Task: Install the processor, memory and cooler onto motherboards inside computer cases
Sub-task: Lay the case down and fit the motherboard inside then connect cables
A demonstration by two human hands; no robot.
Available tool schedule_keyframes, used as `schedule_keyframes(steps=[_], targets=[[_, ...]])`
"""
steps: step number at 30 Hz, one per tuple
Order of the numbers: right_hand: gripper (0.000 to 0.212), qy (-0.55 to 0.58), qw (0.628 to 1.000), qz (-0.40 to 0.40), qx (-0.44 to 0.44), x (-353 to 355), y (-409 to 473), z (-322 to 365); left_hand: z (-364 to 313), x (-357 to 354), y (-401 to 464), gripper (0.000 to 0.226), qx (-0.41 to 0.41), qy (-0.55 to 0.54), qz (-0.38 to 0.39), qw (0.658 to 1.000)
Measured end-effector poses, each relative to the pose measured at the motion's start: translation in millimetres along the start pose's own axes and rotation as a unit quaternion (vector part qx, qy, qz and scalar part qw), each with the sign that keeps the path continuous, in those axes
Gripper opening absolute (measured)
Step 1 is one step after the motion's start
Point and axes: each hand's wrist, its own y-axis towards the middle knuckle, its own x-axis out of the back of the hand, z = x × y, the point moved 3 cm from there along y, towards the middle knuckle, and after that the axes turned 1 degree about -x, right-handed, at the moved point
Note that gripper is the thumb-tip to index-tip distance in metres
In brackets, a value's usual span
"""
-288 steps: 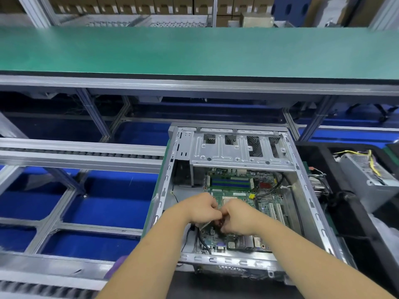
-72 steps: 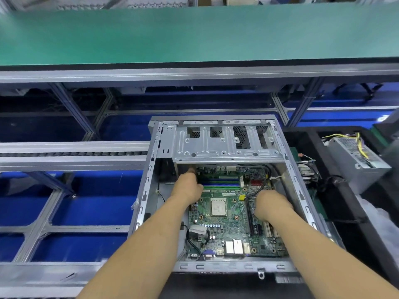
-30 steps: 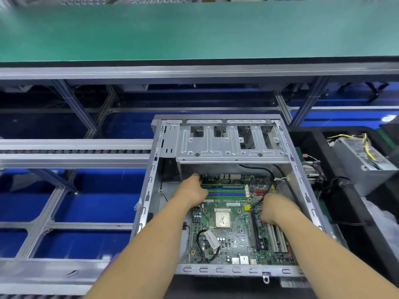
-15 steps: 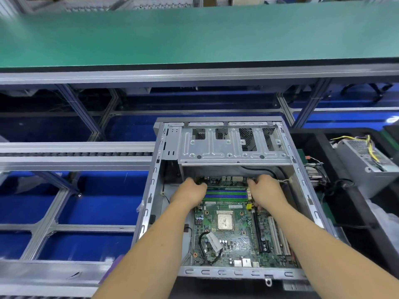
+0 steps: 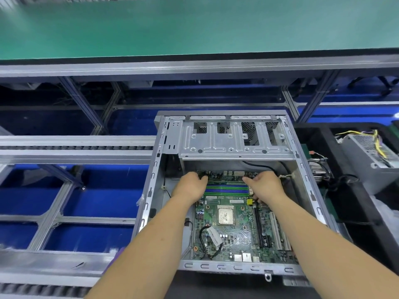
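Observation:
An open silver computer case (image 5: 306,190) lies flat in front of me with a green motherboard (image 5: 241,236) inside. The processor (image 5: 225,215) sits in its socket at the board's middle, its metal lid bare. Blue and green memory slots (image 5: 226,189) run across the board's far part. My left hand (image 5: 190,187) rests at the slots' left end, thumb tip touching the farthest slot. At the right end is my right hand (image 5: 266,188), one fingertip touching the same slot. My other fingertips are hidden under my hands.
The case's drive cage (image 5: 233,139) overhangs the board's far edge. A black cable (image 5: 208,240) loops over the near left of the board. A power supply (image 5: 371,156) and a finned heatsink (image 5: 319,171) lie in black trays to the right. Conveyor rails (image 5: 75,147) run left.
My right hand moved from the expansion slots at the right up to the right end of the memory slots. The left hand stayed at the left end.

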Motion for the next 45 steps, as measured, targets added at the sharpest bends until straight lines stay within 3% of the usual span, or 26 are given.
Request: schedule_keyframes(steps=[5,7,10,14,19,25,32,36,41,45], targets=[[0.047,-0.191,0.977,-0.010,0.091,3.9,-17.4,19.5,0.7,-2.9,-2.1,0.038,0.003,0.029,0.008,1.000],[0.046,-0.233,0.963,0.089,0.102,-1.6,-30.4,26.6,-1.2,-2.3,-5.1,0.041,0.005,0.074,-0.007,0.997],[0.040,-0.277,0.903,0.328,0.024,-24.9,-59.3,16.8,-2.9,-2.5,-7.4,0.044,-0.004,0.109,-0.017,0.994],[0.053,-0.293,0.849,0.439,-0.034,-37.8,-80.4,9.7,-1.9,-3.8,-7.7,0.042,-0.008,0.144,-0.019,0.989],[0.055,-0.360,0.815,0.454,-0.009,-41.4,-83.0,12.2,-5.8,-5.3,-6.3,0.042,-0.032,0.212,-0.051,0.975],[0.044,-0.312,0.810,0.496,0.012,-48.6,-70.2,4.7,-18.4,-2.0,-1.4,0.036,-0.087,0.302,-0.102,0.944],[0.035,-0.322,0.773,0.540,0.087,-48.0,-62.4,7.1,-24.1,-4.3,2.0,0.036,-0.076,0.313,-0.093,0.942],[0.034,-0.322,0.766,0.552,0.079,-46.4,-62.6,6.6,-24.0,-5.2,1.5,0.034,-0.073,0.300,-0.095,0.946],[0.048,-0.325,0.780,0.534,0.023,-49.8,-68.3,3.7,-24.0,-5.6,2.2,0.036,-0.061,0.297,-0.096,0.948],[0.067,-0.377,0.771,0.514,0.001,-51.0,-75.1,5.9,-23.7,-6.3,0.8,0.036,-0.051,0.295,-0.083,0.951]])
